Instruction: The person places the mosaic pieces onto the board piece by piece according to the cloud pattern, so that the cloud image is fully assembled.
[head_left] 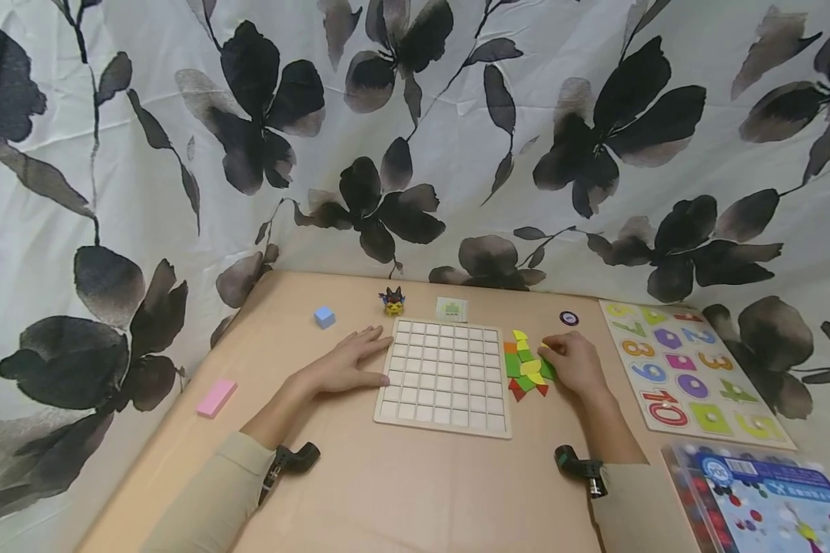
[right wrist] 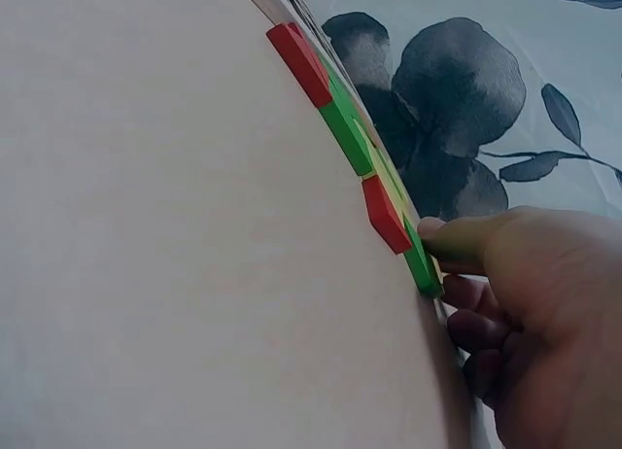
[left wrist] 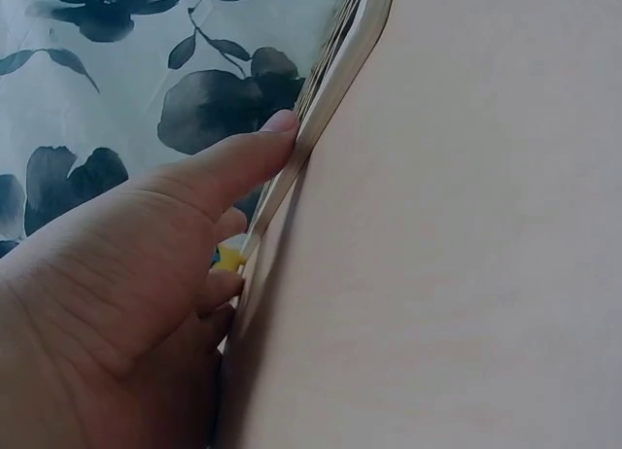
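A pale wooden board (head_left: 439, 415) with a grid of small square recesses lies flat in the middle of the table. My left hand (head_left: 347, 362) rests at its left edge, fingers spread and thumb along the rim; in the left wrist view the thumb touches the board's side (left wrist: 335, 99). Right of the board lies a cluster of flat tiles, with green tiles (head_left: 512, 365), yellow tiles (head_left: 529, 368), red tiles (head_left: 517, 390) and an orange one. At the cluster's right side my right hand (head_left: 577, 362) pinches a yellow tile (right wrist: 437, 265), mostly hidden by its curled fingers.
Behind the board stand a small dark-and-yellow figurine (head_left: 393, 302) and a pale green card (head_left: 452, 309). A blue cube (head_left: 324, 317) and pink block (head_left: 216, 399) lie left. At right are a dark round disc (head_left: 569, 317), a number board (head_left: 692, 369) and a clear box (head_left: 768, 491).
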Motion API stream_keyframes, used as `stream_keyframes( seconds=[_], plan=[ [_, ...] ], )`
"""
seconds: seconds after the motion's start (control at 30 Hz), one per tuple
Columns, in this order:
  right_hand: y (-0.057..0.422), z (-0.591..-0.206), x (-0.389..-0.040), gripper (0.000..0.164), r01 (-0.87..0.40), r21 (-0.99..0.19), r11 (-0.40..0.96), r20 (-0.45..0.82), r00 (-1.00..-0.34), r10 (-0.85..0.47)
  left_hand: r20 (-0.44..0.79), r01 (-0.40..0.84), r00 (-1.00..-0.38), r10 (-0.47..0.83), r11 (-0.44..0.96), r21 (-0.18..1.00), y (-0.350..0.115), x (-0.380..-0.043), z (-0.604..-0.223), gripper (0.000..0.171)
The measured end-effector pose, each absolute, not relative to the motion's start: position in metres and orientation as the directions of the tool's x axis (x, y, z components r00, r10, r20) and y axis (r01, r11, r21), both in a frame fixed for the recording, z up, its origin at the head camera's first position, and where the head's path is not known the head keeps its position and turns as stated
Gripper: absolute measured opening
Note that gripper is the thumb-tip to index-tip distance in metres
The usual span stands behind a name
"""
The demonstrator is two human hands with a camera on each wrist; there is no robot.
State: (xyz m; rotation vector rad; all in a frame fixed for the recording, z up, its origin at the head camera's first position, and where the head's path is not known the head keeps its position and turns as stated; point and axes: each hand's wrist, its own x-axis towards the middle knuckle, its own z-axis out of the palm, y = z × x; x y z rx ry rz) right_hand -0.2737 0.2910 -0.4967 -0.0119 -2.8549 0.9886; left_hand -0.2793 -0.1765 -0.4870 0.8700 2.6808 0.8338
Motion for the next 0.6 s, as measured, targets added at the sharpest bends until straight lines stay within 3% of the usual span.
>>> stream_keyframes(
  seconds=[0.3, 0.6],
  plan=[
    [0.2915, -0.5018, -0.2702, 0.031, -0.044, -0.665, 0.746, 0.164, -0.982, 0.089, -0.02, 0.479, -0.801, 0.598, 0.661, 0.578, -0.1752, -0.2776, -0.4873, 0.082],
    [0.2909, -0.5018, -0.2721, 0.024, -0.063, -0.804, 0.592, 0.22, -0.956, 0.196, -0.015, 0.487, -0.798, 0.603, 0.659, 0.573, -0.1754, -0.2799, -0.4857, 0.082]
  ],
)
